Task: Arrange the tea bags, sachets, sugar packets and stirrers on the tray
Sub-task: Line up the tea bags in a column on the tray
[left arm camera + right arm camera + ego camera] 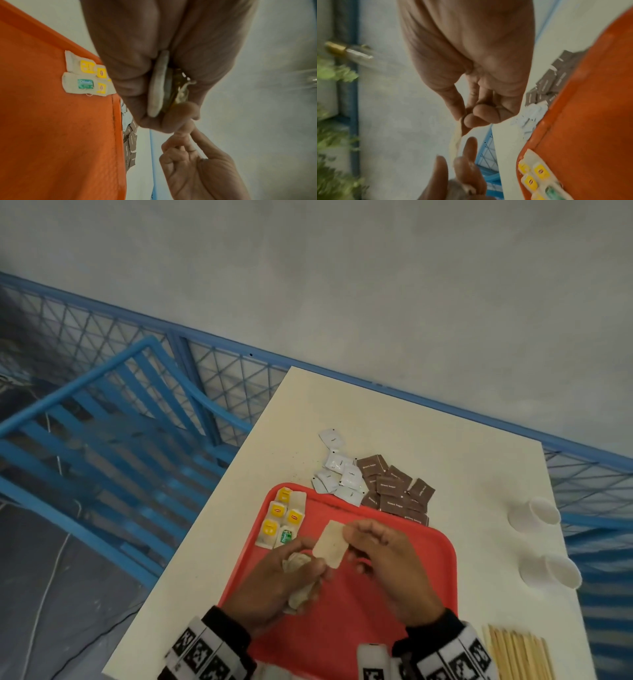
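Note:
Above the red tray [342, 631], my right hand [349, 539] pinches the right edge of a flat beige tea bag [330, 544]. My left hand [313, 563] grips a crumpled bunch of tea bags [301, 594], and its fingertips touch the flat bag's lower left edge. In the left wrist view the bunch of tea bags [157, 86] sits edge-on in my left hand [163, 115]. Seen from the right wrist, my right hand [465, 120] pinches the tea bag [455, 142]. Several tea bags with yellow and green tags [281, 518] lie in the tray's far left corner.
White sachets [337, 470] and brown sugar packets [397, 491] lie heaped on the white table just beyond the tray. Wooden stirrers [517, 652] lie at the near right. Two white paper cups [537, 513] lie at the right edge. A blue fence borders the table.

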### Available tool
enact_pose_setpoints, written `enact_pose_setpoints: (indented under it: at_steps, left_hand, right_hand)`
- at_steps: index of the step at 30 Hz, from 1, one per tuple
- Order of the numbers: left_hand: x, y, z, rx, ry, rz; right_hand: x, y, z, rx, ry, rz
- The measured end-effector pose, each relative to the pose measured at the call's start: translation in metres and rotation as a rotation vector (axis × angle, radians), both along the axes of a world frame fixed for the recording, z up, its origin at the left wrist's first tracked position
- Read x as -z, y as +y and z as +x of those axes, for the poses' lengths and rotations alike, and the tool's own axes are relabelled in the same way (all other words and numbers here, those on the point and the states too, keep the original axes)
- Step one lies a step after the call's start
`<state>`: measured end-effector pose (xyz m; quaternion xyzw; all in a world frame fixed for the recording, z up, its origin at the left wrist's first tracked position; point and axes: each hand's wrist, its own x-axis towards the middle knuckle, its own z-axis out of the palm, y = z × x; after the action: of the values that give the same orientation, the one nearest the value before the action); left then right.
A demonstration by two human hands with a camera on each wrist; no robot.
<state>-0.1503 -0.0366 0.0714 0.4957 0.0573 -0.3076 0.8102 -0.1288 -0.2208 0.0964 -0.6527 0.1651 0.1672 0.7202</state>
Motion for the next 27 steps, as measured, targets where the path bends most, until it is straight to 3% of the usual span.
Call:
enact_pose_setpoints:
  at_steps: [2,4,7,10,12,15,19,22,27]
  left_hand:
    - [-0.003,0.003,-0.002,-0.002,-0.040,0.069]
    - [-0.006,0.004,-0.004,-0.035,-0.169,0.272]
    - [-0.005,0.002,-0.007,-0.153,-0.487,0.510]
    - [-0.010,-0.001,-0.007,-0.153,-0.820,0.738]
    - [-0.014,-0.002,-0.005,-0.176,-0.936,0.755]
    - [-0.024,0.001,0.003,-0.173,-0.712,0.667]
    - [-0.034,0.013,0.014,-0.144,-0.488,0.537]
    - [-0.038,0.020,0.020,-0.118,-0.480,0.542]
    - [-0.039,0.034,0.030,-0.082,-0.462,0.563]
  right_hand:
    - [-0.002,0.000,-0.001,0.025,0.092,0.102]
    - [-0.003,0.000,-0.002,0.052,0.165,0.191]
    - [-0.002,0.000,-0.005,0.075,0.231,0.311]
    - [-0.003,0.001,-0.011,0.055,0.258,0.342]
    - [-0.005,0.003,-0.016,0.036,0.255,0.323]
    - [-0.007,0.003,-0.022,-0.033,0.106,0.068]
    - [-0.011,0.004,-0.023,-0.214,-0.340,-0.375]
    - [-0.009,0.015,-0.022,-0.296,-0.397,-0.396]
    - [-0.004,0.032,-0.018,-0.226,-0.413,-0.345]
